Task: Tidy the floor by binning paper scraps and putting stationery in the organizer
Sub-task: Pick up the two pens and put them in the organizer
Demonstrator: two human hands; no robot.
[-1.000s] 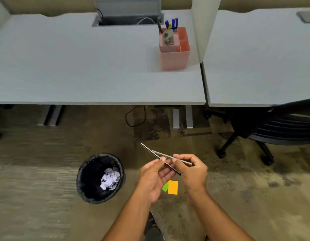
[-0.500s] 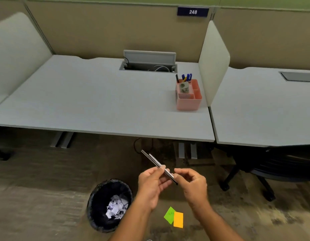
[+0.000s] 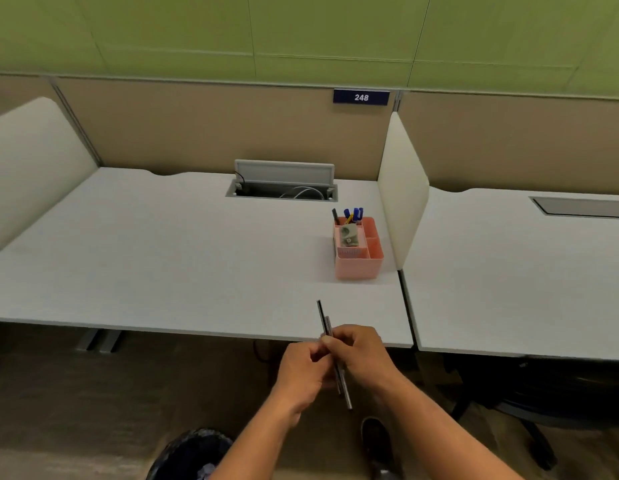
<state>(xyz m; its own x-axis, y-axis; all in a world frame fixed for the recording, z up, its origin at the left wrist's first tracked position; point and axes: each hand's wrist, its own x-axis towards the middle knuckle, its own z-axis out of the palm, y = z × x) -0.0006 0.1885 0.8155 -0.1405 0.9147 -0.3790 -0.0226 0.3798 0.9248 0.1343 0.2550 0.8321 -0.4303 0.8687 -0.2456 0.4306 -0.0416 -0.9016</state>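
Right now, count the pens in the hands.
2: both thin pens lie side by side, gripped between the left hand and right hand; their middles are hidden.

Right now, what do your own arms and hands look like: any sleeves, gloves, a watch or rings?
Both arms are bare from the bottom edge of the picture up, with no sleeve in sight. The left hand and right hand wear no gloves, and neither wrist shows a watch or band. No rings show; some fingers are hidden.

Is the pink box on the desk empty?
No, the pink organizer on the desk already holds blue-capped pens standing at the back and a small greenish item in a front slot.
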